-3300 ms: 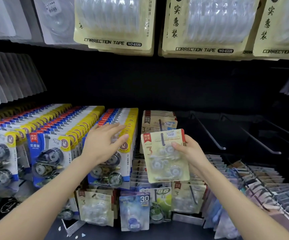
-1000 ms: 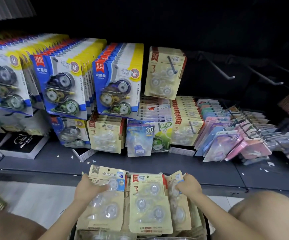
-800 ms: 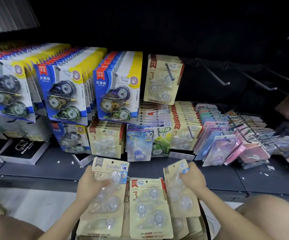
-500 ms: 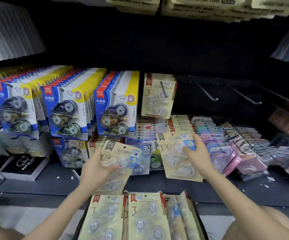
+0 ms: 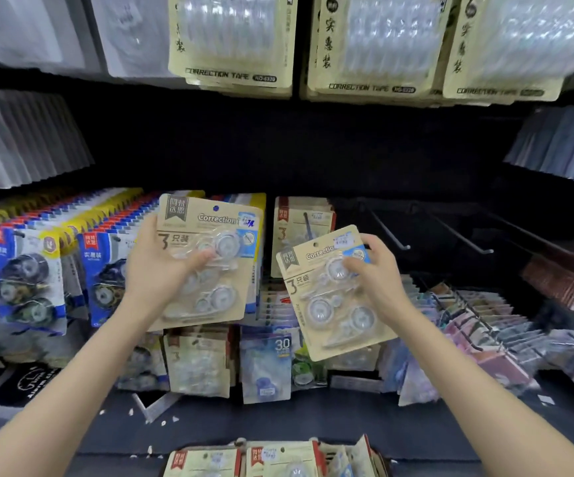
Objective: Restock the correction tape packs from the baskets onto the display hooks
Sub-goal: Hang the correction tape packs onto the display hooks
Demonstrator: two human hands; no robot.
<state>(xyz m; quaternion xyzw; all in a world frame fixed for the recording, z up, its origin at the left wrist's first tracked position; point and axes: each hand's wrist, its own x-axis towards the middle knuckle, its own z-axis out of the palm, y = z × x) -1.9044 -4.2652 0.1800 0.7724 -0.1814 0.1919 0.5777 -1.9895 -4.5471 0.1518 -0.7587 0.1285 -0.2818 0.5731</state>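
My left hand (image 5: 156, 270) grips a beige correction tape pack (image 5: 220, 235) by its left edge, thumb across the clear blister, in front of the blue and yellow packs. My right hand (image 5: 378, 273) holds a second beige correction tape pack (image 5: 330, 304), tilted, just right of it. Behind them, a few beige packs (image 5: 304, 222) hang on a display hook. Bare display hooks (image 5: 388, 234) jut out to the right. The basket (image 5: 271, 459) with more beige packs sits at the bottom edge.
Blue and yellow tape packs (image 5: 30, 270) fill the hooks at left. Large beige six-packs (image 5: 234, 43) hang overhead. Pink and purple packs (image 5: 478, 325) crowd the lower right. A dark shelf ledge (image 5: 278, 421) lies below the hooks.
Both hands have lifted their packs from over the basket up to the hook row. The view has tilted upward, and the basket has dropped to the bottom edge.
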